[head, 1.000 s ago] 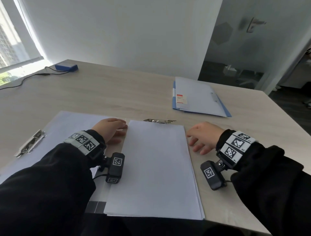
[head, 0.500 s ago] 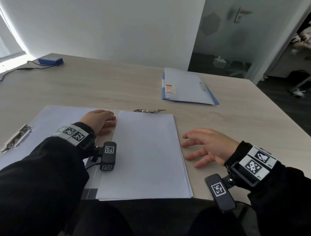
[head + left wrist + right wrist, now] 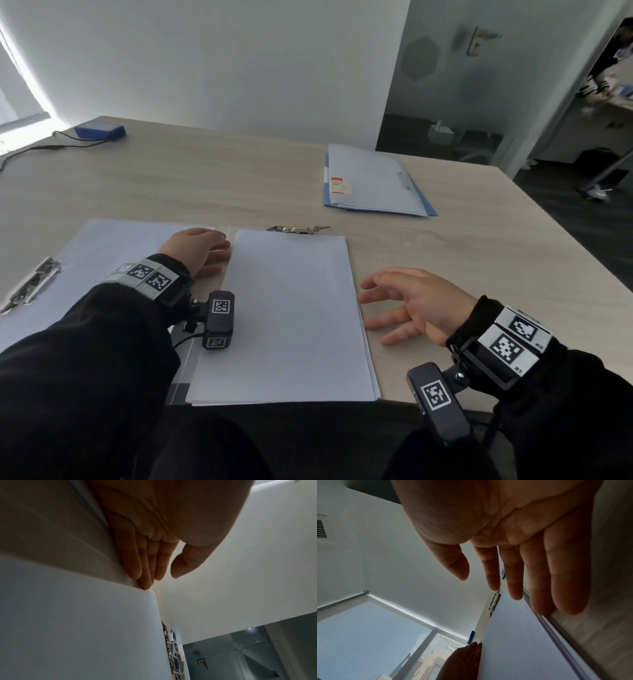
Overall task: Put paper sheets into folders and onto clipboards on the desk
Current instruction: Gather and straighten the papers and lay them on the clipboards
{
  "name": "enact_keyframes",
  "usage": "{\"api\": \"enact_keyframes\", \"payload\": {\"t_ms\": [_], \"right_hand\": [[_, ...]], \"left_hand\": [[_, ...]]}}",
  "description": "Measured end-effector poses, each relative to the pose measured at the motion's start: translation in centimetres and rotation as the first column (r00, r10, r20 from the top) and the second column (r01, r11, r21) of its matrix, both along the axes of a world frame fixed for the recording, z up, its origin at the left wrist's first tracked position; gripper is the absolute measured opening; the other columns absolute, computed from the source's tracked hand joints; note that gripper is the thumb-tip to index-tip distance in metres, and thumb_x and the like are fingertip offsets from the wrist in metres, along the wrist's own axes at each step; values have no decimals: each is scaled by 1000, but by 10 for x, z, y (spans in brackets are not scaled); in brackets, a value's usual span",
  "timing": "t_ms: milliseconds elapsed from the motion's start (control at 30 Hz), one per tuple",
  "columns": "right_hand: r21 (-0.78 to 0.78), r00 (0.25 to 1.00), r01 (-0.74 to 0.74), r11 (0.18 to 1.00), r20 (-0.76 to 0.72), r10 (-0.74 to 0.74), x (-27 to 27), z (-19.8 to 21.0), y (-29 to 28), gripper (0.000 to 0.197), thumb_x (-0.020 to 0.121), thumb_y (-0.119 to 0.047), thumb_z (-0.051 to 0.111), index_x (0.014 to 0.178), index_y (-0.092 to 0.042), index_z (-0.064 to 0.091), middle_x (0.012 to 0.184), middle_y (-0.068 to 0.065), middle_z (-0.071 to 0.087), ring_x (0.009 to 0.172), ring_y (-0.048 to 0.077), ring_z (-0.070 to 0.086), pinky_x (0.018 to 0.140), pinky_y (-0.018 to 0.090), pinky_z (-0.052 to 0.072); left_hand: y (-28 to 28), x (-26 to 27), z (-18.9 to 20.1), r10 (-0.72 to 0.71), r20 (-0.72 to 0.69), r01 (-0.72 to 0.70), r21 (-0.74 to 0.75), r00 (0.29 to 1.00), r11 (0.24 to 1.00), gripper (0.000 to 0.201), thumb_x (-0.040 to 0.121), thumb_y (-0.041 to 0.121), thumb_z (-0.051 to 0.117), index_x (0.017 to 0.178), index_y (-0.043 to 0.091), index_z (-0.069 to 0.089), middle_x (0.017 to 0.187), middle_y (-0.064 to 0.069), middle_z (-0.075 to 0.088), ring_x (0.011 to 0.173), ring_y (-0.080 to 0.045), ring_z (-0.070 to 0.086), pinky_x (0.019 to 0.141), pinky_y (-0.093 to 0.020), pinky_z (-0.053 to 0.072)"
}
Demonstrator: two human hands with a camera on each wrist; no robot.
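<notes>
left hand (image 3: 197,247) at paper stack (image 3: 287,318) left edge, right hand (image 3: 416,301) beside right edge

Bare worktop (image 3: 205,178) lies open from 10 to 12 o'clock of the paper stack (image 3: 291,315). Obstacles: a metal clip (image 3: 297,229) at the stack's 12 o'clock edge, a blue folder (image 3: 373,181) at 1 o'clock, a blue box (image 3: 99,132) with a cable (image 3: 41,149) far off at 10 o'clock.

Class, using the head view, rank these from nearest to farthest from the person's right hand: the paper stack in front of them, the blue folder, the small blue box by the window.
From the right hand:
1. Paper stack: just to its left, its right edge at the fingertips.
2. Blue folder: farther back on the desk, slightly left of the hand.
3. Small blue box: far back-left corner, near the window.
</notes>
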State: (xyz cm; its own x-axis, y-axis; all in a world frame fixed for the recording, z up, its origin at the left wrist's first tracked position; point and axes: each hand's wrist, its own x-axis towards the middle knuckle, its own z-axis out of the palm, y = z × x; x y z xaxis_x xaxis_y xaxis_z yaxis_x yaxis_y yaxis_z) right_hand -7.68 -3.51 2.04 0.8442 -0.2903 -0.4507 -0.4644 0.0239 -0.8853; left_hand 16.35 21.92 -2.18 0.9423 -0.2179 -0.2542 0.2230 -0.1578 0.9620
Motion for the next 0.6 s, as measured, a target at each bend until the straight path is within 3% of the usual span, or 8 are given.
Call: {"api": "enact_keyframes", "payload": {"t_ms": [233,400,600], "right_hand": [[81,987,117,990,97,-125,35,9,-3,26,94,-27,56,109,-8,67,118,17,70,102,32,70,82,46,57],[218,946,272,937,118,-302,92,11,-3,37,96,-25,54,129,-9,57,133,19,58,115,31,62,95,46,53],[253,940,304,918,74,-332,137,7,-1,51,96,-24,51,144,-9,42,143,26,46,125,38,53,104,49,45]], "left_hand": [[-1,2,-1,3,-6,-3,1,1000,1000,13,90,20,58,99,15,66,102,-6,73,92,-21,71,63,-31,52],[-2,3,-1,-3,-9,3,13,1000,1000,14,91,19,57,100,14,66,99,-5,73,90,-20,71,63,-31,52],[-1,6,-3,14,-11,-13,22,1000,1000,13,89,20,57,95,17,67,99,-4,75,92,-20,72,69,-34,54]]}}
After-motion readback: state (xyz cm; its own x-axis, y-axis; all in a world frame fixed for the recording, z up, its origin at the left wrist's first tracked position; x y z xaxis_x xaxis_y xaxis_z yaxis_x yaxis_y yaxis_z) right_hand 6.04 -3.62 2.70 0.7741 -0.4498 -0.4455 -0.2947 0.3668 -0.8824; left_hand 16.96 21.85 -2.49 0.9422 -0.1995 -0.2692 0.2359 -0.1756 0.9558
